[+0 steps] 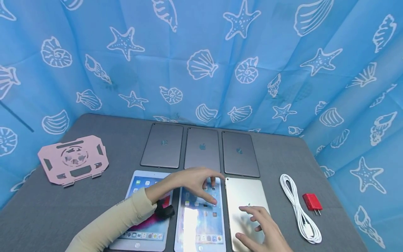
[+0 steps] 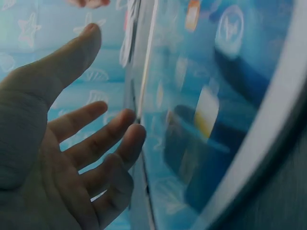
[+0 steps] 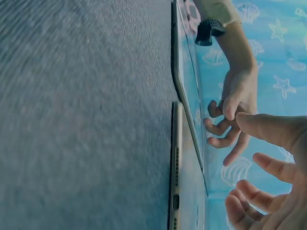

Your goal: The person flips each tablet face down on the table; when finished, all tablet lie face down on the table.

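Note:
My left hand (image 1: 198, 182) hovers over the middle white-framed tablet (image 1: 201, 224), whose lit screen shows app icons and a bright reflection. Its fingers are loosely bent and spread, with nothing between them; the left wrist view shows the thumb (image 2: 81, 52) well apart from them. Over the gold-backed tablet (image 1: 236, 196), lying face down, is my right hand (image 1: 264, 227), fingers parted and holding nothing. In the right wrist view its fingertips (image 3: 235, 201) are above that tablet's back. Under my left forearm lies another white-framed tablet (image 1: 148, 241) with its screen lit, partly covered by the sleeve.
Three dark grey tablets lie face down in the back row: left (image 1: 162, 147), middle (image 1: 202, 145) and right (image 1: 240, 154). A pink stand plate (image 1: 56, 168) sits at far left. To the right are a coiled white cable (image 1: 296, 203) and a red plug adapter (image 1: 311, 201). A blue curtain (image 1: 214, 98) hangs behind.

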Action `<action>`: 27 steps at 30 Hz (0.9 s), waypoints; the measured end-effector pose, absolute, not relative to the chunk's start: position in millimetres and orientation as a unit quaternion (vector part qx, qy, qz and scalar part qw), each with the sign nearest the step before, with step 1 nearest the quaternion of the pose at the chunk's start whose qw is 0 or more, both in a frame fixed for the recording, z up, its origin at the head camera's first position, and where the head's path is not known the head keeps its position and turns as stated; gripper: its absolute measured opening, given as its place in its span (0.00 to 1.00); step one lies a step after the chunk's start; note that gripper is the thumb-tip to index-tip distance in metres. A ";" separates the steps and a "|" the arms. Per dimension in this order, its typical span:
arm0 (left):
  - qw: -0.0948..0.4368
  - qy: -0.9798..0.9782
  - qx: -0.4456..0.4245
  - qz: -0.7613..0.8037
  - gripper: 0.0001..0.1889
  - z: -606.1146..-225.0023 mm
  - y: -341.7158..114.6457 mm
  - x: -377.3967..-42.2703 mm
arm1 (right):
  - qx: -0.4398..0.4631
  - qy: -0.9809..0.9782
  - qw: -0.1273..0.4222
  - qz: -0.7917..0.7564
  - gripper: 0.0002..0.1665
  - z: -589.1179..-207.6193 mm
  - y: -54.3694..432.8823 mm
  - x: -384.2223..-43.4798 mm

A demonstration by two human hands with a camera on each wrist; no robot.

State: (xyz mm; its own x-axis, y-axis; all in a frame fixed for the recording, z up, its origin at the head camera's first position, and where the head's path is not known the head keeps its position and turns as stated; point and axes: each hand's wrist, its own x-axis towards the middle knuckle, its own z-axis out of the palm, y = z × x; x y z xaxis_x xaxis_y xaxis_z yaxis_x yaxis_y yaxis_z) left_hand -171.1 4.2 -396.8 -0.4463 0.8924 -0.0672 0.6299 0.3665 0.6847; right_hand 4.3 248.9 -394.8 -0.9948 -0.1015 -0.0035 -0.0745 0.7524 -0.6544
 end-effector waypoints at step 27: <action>0.201 0.859 0.388 0.266 0.50 -412.7 -77.9 -184.2 | -0.240 0.943 -0.006 -0.232 0.54 -447.7 235.4 1.8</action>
State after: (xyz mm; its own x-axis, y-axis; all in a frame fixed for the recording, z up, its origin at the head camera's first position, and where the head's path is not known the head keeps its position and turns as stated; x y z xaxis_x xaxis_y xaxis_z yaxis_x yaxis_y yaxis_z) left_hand -184.2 -77.9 -412.7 -0.6182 0.7735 -0.1398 0.5589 0.5577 0.6137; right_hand 1.8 235.4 -447.7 -0.8848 -0.4492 0.1234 -0.4552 0.7771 -0.4346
